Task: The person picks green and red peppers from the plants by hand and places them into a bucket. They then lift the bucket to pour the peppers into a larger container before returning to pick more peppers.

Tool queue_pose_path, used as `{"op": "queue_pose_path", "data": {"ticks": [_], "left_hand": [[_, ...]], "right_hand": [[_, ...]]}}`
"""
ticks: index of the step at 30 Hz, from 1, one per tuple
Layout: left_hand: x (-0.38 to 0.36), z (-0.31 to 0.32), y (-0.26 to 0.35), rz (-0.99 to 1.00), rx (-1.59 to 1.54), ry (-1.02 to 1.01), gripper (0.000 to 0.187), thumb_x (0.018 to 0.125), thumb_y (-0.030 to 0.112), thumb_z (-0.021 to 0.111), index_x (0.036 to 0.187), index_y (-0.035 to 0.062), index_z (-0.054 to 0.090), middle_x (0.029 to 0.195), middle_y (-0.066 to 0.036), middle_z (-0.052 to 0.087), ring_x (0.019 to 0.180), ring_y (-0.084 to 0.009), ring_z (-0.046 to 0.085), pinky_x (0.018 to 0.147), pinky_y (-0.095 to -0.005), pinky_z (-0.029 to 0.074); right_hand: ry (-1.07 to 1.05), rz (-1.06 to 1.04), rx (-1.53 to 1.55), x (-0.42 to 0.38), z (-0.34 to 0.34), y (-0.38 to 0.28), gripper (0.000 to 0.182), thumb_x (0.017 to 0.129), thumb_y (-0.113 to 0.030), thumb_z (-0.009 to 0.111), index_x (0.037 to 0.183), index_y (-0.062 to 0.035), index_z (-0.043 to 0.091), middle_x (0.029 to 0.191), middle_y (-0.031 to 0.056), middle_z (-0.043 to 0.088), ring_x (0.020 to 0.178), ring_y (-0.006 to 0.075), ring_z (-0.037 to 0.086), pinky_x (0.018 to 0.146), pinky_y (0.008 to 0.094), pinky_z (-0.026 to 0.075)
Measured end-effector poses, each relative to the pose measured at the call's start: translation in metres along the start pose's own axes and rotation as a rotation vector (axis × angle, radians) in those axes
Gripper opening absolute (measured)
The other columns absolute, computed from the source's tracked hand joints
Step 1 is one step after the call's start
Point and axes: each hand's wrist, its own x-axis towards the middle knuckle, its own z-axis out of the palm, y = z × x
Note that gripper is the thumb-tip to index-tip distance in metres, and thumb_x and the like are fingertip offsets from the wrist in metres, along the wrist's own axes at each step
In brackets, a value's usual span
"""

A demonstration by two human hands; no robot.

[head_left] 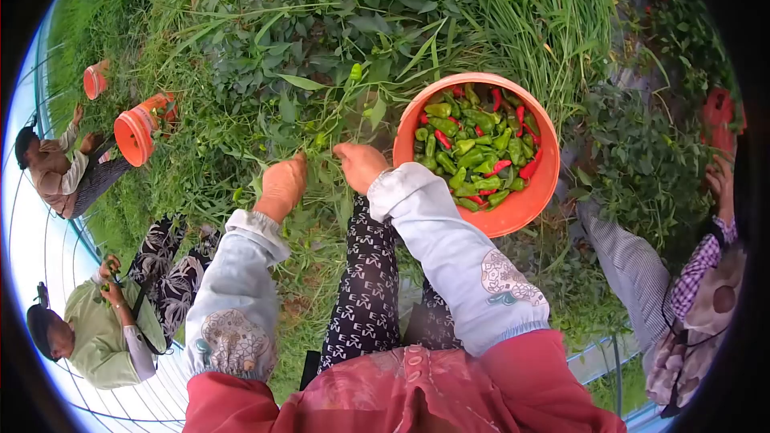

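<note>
Tangled plants (317,56) around left hand (283,183) and, beside pepper bucket (529,207), right hand (361,165); fingers curled, grasp unclear.

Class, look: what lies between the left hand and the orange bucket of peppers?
In the head view, the right hand lies between the left hand and the orange bucket; green foliage shows between the hands.

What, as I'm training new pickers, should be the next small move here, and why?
Probably the right hand should reach for the bright green pepper: it shows just beyond that hand, and the orange bucket, with red and green peppers inside, stands close by.
</note>
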Motion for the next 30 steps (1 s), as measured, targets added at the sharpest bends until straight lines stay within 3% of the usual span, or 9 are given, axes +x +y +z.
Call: {"op": "queue_pose_path", "data": {"ticks": [11,13,15,19,21,22,25,26,30], "left_hand": [[-0.012,0.023,-0.012,-0.052,-0.246,-0.019,0.024,0.090,0.025,0.047,0.105,0.0078,0.053,0.075,-0.019,0.063,0.072,-0.0361,0.062,0.061,-0.0442,0.049],[-0.013,0.021,-0.009,-0.046,-0.265,0.012,0.021,0.089,0.023,0.046,0.100,0.0068,0.054,0.068,-0.017,0.063,0.065,-0.0342,0.062,0.057,-0.0436,0.049],[-0.011,0.025,-0.009,-0.037,-0.257,0.016,0.022,0.090,0.023,0.046,0.101,0.0072,0.054,0.067,-0.017,0.063,0.065,-0.0344,0.063,0.057,-0.0438,0.049],[-0.019,0.051,-0.025,-0.055,-0.183,-0.054,0.022,0.087,0.019,0.046,0.104,0.0062,0.053,0.067,-0.015,0.064,0.063,-0.0325,0.063,0.054,-0.0421,0.050],[-0.024,0.067,-0.027,-0.053,-0.143,-0.194,0.025,0.084,0.015,0.048,0.107,0.0057,0.052,0.069,-0.013,0.065,0.065,-0.0299,0.065,0.055,-0.0400,0.051],[-0.025,0.075,-0.026,-0.041,-0.085,-0.263,0.029,0.082,0.012,0.049,0.110,0.0051,0.052,0.071,-0.012,0.066,0.067,-0.0278,0.066,0.057,-0.0385,0.051],[-0.023,0.087,-0.017,0.005,-0.117,-0.313,0.030,0.081,0.011,0.050,0.111,0.0032,0.052,0.073,-0.012,0.066,0.069,-0.0271,0.066,0.057,-0.0370,0.052],[-0.024,0.091,-0.011,0.038,-0.108,-0.230,0.019,0.082,0.018,0.053,0.096,0.0052,0.054,0.069,-0.011,0.065,0.065,-0.0260,0.066,0.055,-0.0365,0.051],[-0.015,0.083,0.005,0.089,-0.125,-0.271,0.020,0.082,0.019,0.054,0.096,0.0055,0.054,0.072,-0.011,0.066,0.068,-0.0253,0.066,0.057,-0.0366,0.052]], "right_hand": [[-0.065,0.262,-0.026,0.013,0.044,0.014,0.032,0.082,-0.016,0.051,0.110,0.0002,0.051,0.098,0.0226,0.060,0.095,0.0386,0.056,0.085,0.0435,0.045],[0.004,0.280,0.069,0.016,0.047,0.011,0.033,0.084,-0.021,0.045,0.112,-0.0100,0.057,0.099,0.0200,0.062,0.094,0.0359,0.058,0.085,0.0417,0.045],[-0.030,0.292,0.064,0.015,0.032,0.006,0.032,0.084,-0.020,0.050,0.112,-0.0086,0.057,0.098,0.0191,0.062,0.092,0.0324,0.060,0.082,0.0382,0.046],[0.336,0.116,0.340,0.015,0.019,0.029,0.029,0.083,-0.001,0.056,0.111,-0.0073,0.055,0.099,0.0092,0.063,0.089,0.0162,0.061,0.076,0.0277,0.049],[0.464,0.109,1.530,0.032,0.004,0.032,0.032,0.083,0.002,0.054,0.113,-0.0081,0.050,0.108,0.0068,0.058,0.095,0.0150,0.058,0.078,0.0267,0.049],[0.430,0.169,0.527,0.028,-0.019,0.014,0.035,0.082,0.003,0.054,0.114,-0.0081,0.045,0.114,0.0069,0.053,0.100,0.0166,0.056,0.081,0.0285,0.048],[0.302,-0.012,0.107,0.038,-0.035,-0.016,0.052,0.077,-0.003,0.056,0.126,-0.0126,0.043,0.117,0.0141,0.051,0.112,0.0302,0.049,0.090,0.0332,0.044],[0.142,0.042,0.010,0.036,-0.025,-0.019,0.056,0.077,-0.009,0.056,0.130,-0.0147,0.041,0.122,0.0168,0.049,0.117,0.0344,0.044,0.095,0.0352,0.040],[-0.184,-0.019,0.017,0.023,0.034,-0.008,0.043,0.084,-0.015,0.051,0.126,-0.0106,0.046,0.128,0.0146,0.045,0.118,0.0311,0.043,0.100,0.0373,0.036]]}}
